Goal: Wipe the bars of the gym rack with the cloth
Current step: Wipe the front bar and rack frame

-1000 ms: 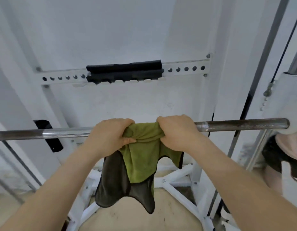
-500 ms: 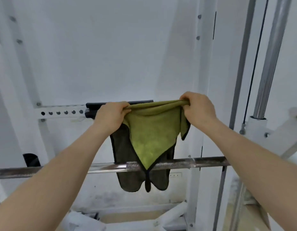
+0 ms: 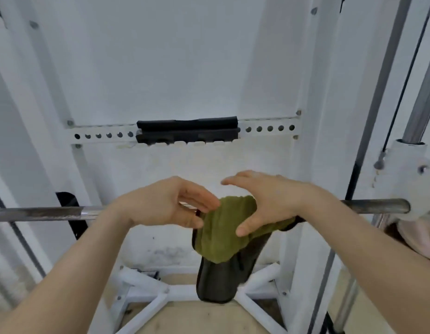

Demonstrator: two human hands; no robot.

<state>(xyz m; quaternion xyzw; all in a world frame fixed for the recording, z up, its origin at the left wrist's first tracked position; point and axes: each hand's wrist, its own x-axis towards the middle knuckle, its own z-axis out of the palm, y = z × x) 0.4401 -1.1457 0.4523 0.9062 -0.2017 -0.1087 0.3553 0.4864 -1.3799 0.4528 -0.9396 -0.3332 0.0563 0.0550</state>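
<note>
A green cloth (image 3: 221, 232) with a dark underside hangs draped over the steel bar (image 3: 45, 213) of the white gym rack, and its dark lower part dangles below. My left hand (image 3: 165, 203) hovers just left of the cloth, fingers spread, with nothing in it. My right hand (image 3: 274, 198) arches over the cloth's right part where it lies on the bar. Its fingers are stretched out and its thumb touches the green fabric. The bar behind both hands and the cloth is hidden.
A white perforated crossbar with a black pad (image 3: 187, 130) runs across the rack above the hands. The white base frame (image 3: 161, 290) lies on the floor below. A white bar holder (image 3: 411, 169) and a chrome guide rod (image 3: 423, 100) stand at the right. A black hook (image 3: 67, 201) sits left.
The cloth, held stretched between both hands above the bar half a second ago, now lies draped over the bar. Both hands have let go and opened.
</note>
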